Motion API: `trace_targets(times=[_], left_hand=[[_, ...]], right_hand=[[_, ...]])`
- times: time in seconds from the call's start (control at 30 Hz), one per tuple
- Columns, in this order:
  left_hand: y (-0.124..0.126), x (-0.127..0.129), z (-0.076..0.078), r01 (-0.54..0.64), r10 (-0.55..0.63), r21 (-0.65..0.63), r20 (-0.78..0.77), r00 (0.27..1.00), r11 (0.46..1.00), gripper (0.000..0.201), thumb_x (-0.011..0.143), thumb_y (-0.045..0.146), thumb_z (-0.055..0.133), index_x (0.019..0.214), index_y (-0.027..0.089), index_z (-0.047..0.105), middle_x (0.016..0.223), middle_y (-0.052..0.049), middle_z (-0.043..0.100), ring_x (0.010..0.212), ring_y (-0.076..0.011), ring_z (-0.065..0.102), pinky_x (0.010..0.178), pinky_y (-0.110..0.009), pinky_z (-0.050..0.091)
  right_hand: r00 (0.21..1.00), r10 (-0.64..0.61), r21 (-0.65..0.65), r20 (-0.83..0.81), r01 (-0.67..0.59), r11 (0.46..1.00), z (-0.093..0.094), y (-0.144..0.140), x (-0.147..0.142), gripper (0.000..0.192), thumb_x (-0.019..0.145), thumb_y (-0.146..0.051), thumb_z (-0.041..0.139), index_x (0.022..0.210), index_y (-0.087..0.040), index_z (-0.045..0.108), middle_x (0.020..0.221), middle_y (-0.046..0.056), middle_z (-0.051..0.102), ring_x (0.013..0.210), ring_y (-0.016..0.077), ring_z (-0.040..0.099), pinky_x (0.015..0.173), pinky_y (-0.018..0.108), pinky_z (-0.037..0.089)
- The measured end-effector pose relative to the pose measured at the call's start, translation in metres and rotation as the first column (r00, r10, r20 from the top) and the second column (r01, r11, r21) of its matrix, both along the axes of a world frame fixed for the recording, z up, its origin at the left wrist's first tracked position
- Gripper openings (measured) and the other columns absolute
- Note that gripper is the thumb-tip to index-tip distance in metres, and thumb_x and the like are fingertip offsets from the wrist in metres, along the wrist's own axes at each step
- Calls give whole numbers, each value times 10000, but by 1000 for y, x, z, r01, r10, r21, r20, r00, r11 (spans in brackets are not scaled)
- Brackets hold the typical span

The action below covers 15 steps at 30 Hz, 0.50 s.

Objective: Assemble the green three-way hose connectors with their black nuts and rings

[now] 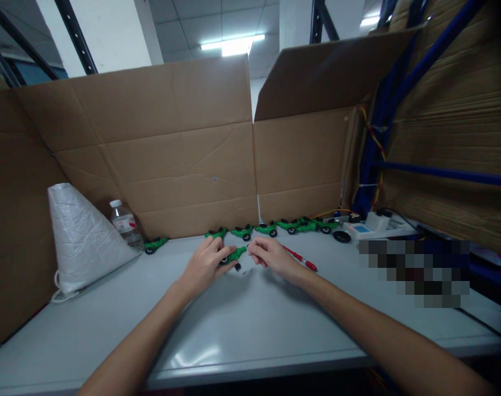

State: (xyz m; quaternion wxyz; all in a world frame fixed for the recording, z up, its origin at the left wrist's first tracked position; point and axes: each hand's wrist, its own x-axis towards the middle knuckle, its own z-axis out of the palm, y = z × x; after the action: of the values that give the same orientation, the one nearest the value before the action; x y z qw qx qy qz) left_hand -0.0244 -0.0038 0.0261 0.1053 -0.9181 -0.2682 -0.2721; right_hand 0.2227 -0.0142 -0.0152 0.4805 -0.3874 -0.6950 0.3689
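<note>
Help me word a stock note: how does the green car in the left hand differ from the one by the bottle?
The held car is in the left hand; the loose car rests on the table, untouched. That hand partly covers the held car, while no hand covers the loose car. The held car is near the right hand, the loose car near the bottle. Both are green with dark wheels.

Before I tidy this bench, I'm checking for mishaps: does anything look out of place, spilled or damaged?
One green toy car sits apart beside the plastic bottle, away from the row of similar cars along the cardboard, so it looks slightly out of place. I see no spill or obvious damage.
</note>
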Motion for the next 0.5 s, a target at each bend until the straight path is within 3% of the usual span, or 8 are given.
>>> trace_targets(times=[0.07,0.13,0.23,0.4,0.5], left_hand=[[0,0,-1,30,-28,-48,45,999,998,317,990,456,649,1190,226,734,961,-94,667,935,-253,574,869,-371,462],[-1,2,-3,45,-22,-139,164,986,989,310,970,467,675,1139,216,742,939,-82,685,919,-243,589,869,-359,464],[-2,6,-6,54,77,-341,360,930,939,320,964,487,676,1100,204,738,942,-62,716,869,-215,615,800,-316,466],[6,11,-13,184,178,-543,547,818,820,376,960,524,668,1062,165,709,896,-46,696,785,-174,607,716,-274,460],[11,14,-17,289,209,-595,627,750,750,432,936,557,685,1089,155,647,843,-22,653,716,-143,579,649,-246,475]], right_hand=[[988,-123,127,92,111,986,-1,2,5,333,1029,-426,504,774,-217,556,662,-23,537,624,157,478,618,274,355],[933,-271,280,238,201,939,-3,5,10,301,1044,-357,486,796,-219,587,698,-9,561,668,173,495,671,289,363],[834,-342,420,433,149,895,-8,9,18,260,1024,-270,533,807,-211,665,819,58,641,819,220,547,798,334,395],[704,-332,427,627,45,903,-19,14,26,251,952,-159,636,717,-203,711,801,106,664,858,262,547,877,401,393],[653,-355,422,669,58,905,-21,13,28,142,919,-155,687,802,-200,754,864,127,690,914,289,557,885,415,400]])
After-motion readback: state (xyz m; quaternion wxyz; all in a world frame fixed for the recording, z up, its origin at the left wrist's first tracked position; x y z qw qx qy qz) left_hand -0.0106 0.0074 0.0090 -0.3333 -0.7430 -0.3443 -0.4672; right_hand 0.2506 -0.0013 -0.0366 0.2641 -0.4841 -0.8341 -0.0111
